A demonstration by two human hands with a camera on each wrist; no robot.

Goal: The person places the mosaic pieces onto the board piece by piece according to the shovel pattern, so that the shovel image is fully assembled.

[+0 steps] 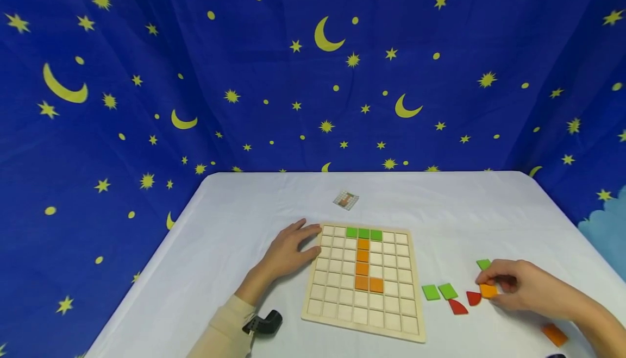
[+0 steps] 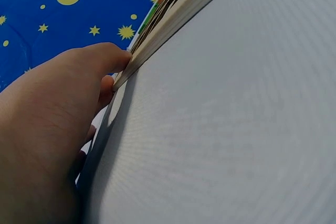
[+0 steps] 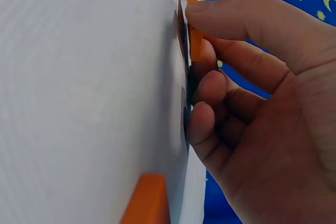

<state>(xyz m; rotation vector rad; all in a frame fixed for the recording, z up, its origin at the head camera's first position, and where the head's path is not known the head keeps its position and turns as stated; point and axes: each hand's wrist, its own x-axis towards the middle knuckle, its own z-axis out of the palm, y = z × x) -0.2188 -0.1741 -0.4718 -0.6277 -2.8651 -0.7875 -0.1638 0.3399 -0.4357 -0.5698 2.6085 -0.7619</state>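
A wooden grid board (image 1: 342,313) lies on the table with green tiles (image 1: 364,233) in its top row and a column of orange tiles (image 1: 362,256) below them. One further orange tile sits beside the column's lowest one. My left hand (image 1: 288,250) rests at the board's left edge, thumb and fingertips touching it, fingers extended. To the right of the board, my right hand (image 1: 525,284) pinches an orange square tile (image 3: 196,45) between thumb and fingers, tilted just off the table in the right wrist view. Its other fingers are curled loosely.
Green squares (image 1: 431,293) and red quarter-round tiles (image 1: 458,307) lie between the board and my right hand. Another green tile (image 1: 483,264) is partly behind that hand. A loose orange tile (image 1: 555,335) lies near the right forearm. A small pattern card (image 1: 346,200) lies beyond the board.
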